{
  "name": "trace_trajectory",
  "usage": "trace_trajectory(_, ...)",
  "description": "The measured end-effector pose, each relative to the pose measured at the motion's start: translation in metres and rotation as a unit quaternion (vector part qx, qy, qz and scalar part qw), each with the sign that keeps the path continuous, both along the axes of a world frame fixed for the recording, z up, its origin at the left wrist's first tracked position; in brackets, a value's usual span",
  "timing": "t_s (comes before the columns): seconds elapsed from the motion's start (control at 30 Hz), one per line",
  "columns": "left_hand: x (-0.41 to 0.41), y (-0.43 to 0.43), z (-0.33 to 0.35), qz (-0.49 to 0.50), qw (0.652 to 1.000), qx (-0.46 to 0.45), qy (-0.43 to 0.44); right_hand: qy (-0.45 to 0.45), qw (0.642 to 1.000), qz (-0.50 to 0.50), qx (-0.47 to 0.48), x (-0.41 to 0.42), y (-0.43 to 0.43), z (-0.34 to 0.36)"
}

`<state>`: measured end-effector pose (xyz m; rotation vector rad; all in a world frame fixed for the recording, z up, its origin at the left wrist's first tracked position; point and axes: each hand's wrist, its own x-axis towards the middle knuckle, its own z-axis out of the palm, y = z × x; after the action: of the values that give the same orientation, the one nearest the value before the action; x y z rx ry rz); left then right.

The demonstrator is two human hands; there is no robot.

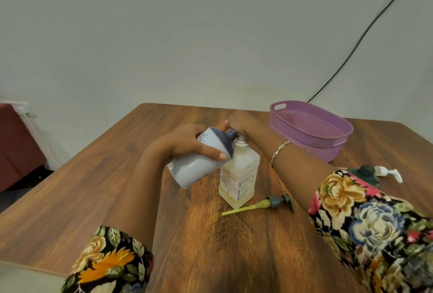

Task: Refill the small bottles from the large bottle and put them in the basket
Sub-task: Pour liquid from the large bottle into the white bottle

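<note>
My left hand [187, 145] grips a white bottle [196, 163] with a dark blue shoulder and neck. The bottle is tilted, with its mouth at the opening of a clear square bottle [239, 175]. That one stands upright on the wooden table [117, 187] and holds a little yellowish liquid. My right hand [236, 121] is behind the two necks, its fingers curled at the clear bottle's neck; the exact hold is partly hidden. The purple basket [309, 128] stands at the back right with nothing visible in it.
A pump head with a yellow tube [264, 203] lies just right of the clear bottle. A white pump head [386, 172] and a dark green cap [365, 173] lie beside my right sleeve. A black cable [365, 35] runs down the wall.
</note>
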<state>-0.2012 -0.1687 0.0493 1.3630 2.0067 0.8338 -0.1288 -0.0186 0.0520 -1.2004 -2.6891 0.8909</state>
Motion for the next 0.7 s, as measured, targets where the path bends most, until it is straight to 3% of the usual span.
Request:
trace_trajectory(0.3,-0.001,-0.001,0.008,-0.004,1.000,0.019,-0.016,0.082,0.996,-0.021,-0.001,-0.006,0.001,0.011)
trace_trajectory(0.5,-0.003,0.001,0.001,-0.010,1.000,0.007,-0.019,0.002,1.000,-0.005,0.021,-0.004,0.005,-0.001)
trace_trajectory(0.7,-0.003,0.001,-0.002,-0.014,1.000,0.003,-0.021,0.002,1.000,-0.026,0.007,0.004,-0.002,0.000)
